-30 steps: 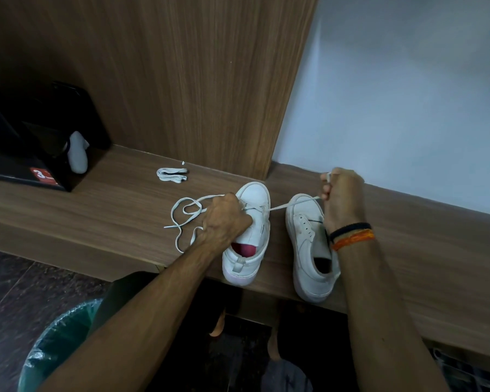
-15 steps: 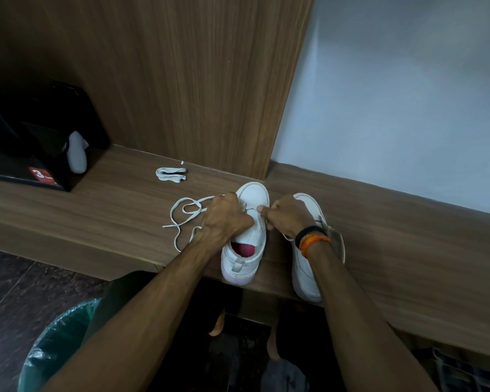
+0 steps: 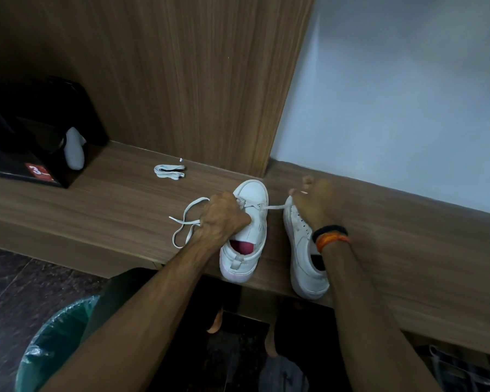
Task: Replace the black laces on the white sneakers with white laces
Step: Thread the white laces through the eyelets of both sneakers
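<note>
A: Where's it all?

B: On the wooden bench (image 3: 102, 210). Left hand (image 3: 224, 219) clamps the left sneaker (image 3: 248, 236); right hand (image 3: 313, 203) pinches the white lace (image 3: 275, 207), taut above the other sneaker (image 3: 303, 250).

A: Advice?

B: Pull level and even, steadying the shoe, I'd say.

A: Direction?

B: Both shoes run lengthwise, toes to the wall. A spare lace bundle (image 3: 169, 171) lies apart.

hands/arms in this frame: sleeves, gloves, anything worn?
Both forearms are bare, no sleeves in view, no gloves. The left hand shows no rings, watch or bands. The right hand has two bands stacked at the wrist: a black band nearer the hand, then an orange band right behind it. No other markings visible.
</note>
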